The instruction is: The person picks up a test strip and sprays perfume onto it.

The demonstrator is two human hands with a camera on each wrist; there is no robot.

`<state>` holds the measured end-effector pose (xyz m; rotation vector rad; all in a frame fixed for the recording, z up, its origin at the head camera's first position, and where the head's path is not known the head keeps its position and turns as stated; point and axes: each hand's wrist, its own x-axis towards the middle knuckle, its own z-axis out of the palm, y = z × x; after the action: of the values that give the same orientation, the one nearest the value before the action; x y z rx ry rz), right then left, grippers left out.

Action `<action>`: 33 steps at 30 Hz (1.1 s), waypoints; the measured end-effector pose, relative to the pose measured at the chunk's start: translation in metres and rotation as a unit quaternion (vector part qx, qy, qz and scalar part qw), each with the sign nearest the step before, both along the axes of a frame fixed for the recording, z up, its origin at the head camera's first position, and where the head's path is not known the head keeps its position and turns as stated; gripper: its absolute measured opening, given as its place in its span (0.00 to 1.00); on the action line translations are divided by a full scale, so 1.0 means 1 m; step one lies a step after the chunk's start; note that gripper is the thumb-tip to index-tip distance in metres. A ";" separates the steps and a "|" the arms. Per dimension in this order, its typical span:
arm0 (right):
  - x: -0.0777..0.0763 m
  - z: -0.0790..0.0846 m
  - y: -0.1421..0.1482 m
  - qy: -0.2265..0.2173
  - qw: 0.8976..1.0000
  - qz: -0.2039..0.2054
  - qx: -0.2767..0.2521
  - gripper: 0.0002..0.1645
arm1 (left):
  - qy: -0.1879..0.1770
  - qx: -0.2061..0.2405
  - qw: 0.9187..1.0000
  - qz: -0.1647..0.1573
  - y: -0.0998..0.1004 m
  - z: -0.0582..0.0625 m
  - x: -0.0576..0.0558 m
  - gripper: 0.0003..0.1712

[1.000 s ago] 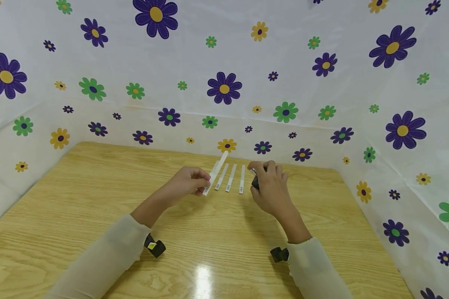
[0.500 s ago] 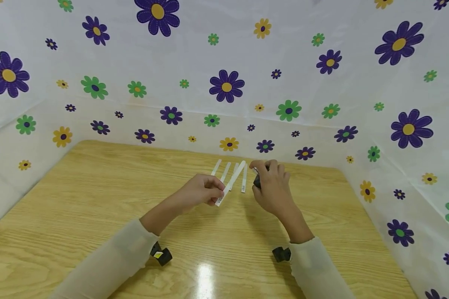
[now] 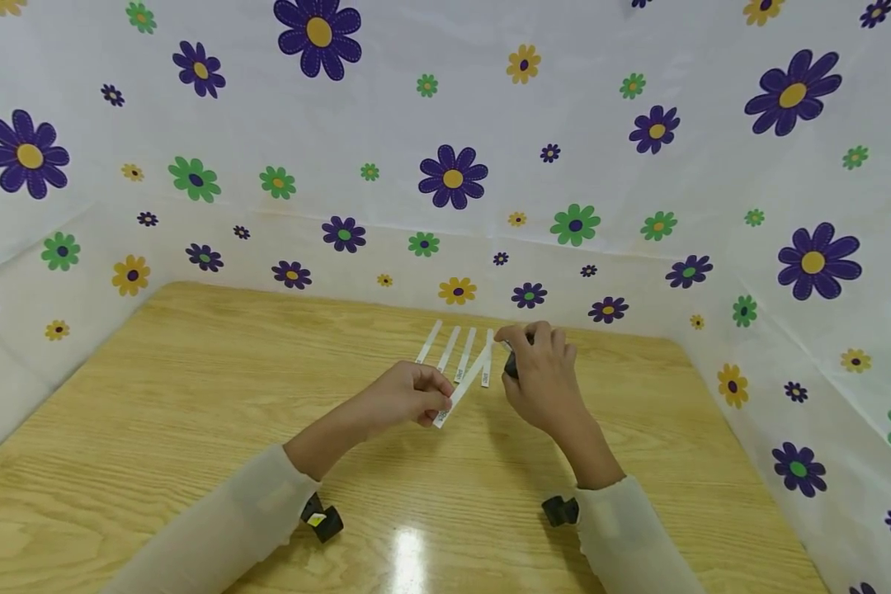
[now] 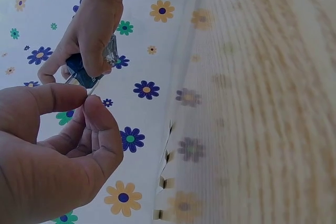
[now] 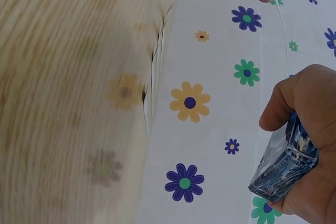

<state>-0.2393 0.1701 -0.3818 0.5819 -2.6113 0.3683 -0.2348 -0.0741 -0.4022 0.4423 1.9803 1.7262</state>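
My left hand (image 3: 408, 396) pinches the labelled near end of a white paper test strip (image 3: 466, 384) between thumb and fingers. The strip slants up and away, its far end close to my right hand's index finger; whether they touch I cannot tell. My right hand (image 3: 544, 375) grips a dark blue, faceted glass perfume bottle (image 5: 286, 169), with its index finger bent over the top. Palm and fingers hide much of the bottle. Several more white strips (image 3: 429, 340) lie side by side beyond the left hand, printed labels at their near ends.
A wooden table (image 3: 193, 396) spreads under both hands. White cloth (image 3: 386, 107) with purple, green and yellow flowers stands behind it and along both sides. Black wrist cameras (image 3: 560, 510) sit at both sleeves.
My left hand has moved right and nearer to me with the strip, bringing its far end beside the perfume bottle. My right hand stays almost where it was.
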 end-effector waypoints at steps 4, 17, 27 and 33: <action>0.000 -0.002 -0.001 0.006 1.000 0.002 0.013 0.28 | -0.003 0.000 1.000 0.002 0.000 -0.001 0.000 0.05; -0.001 -0.005 0.000 0.021 0.999 -0.001 0.024 0.26 | 0.004 -0.011 1.000 -0.008 0.001 -0.003 0.000 0.06; -0.001 -0.002 -0.001 0.019 1.000 0.001 0.012 0.26 | -0.001 -0.005 1.000 -0.001 0.001 -0.003 -0.001 0.05; -0.001 -0.002 -0.002 0.017 1.000 0.002 0.011 0.26 | -0.004 -0.006 1.000 -0.005 0.001 -0.003 -0.001 0.05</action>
<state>-0.2403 0.1682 -0.3838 0.5966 -2.5854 0.3277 -0.2354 -0.0733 -0.4047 0.4395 1.9794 1.7071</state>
